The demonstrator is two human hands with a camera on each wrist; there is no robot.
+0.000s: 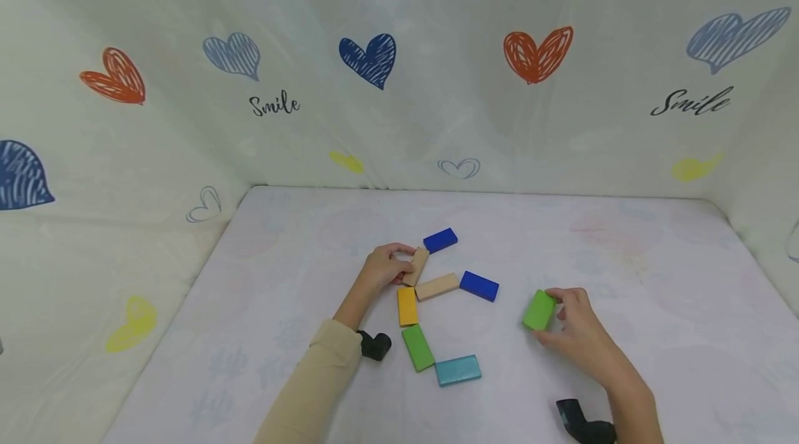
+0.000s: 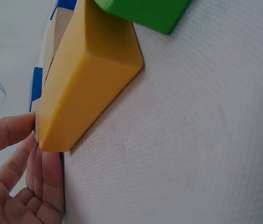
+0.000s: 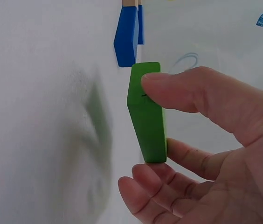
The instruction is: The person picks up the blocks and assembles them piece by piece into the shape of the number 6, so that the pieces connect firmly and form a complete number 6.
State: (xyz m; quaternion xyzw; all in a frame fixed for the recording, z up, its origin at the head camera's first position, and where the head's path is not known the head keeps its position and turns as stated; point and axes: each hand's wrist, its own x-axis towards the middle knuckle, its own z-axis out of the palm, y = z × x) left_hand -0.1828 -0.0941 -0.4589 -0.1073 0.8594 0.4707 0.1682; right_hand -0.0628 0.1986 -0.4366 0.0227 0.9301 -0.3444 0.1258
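My right hand (image 1: 577, 326) pinches a light green block (image 1: 539, 310) between thumb and fingers. In the right wrist view this green block (image 3: 147, 121) hangs off the table, its shadow falling beside it. My left hand (image 1: 382, 266) grips a plain wooden block (image 1: 417, 266) on the table. That block touches a dark blue block (image 1: 440, 240) at its far end. A yellow block (image 1: 407, 306) stands near its close end and mostly covers it in the left wrist view. A second wooden block (image 1: 437, 287) slants off to the right, meeting another blue block (image 1: 479, 286).
Below the yellow block lie a green block (image 1: 418, 348) and a teal block (image 1: 458, 370), joined end to end. Black wrist devices (image 1: 376, 346) sit by both arms. White cloth walls (image 1: 424, 125) with printed hearts border the table (image 1: 281, 222).
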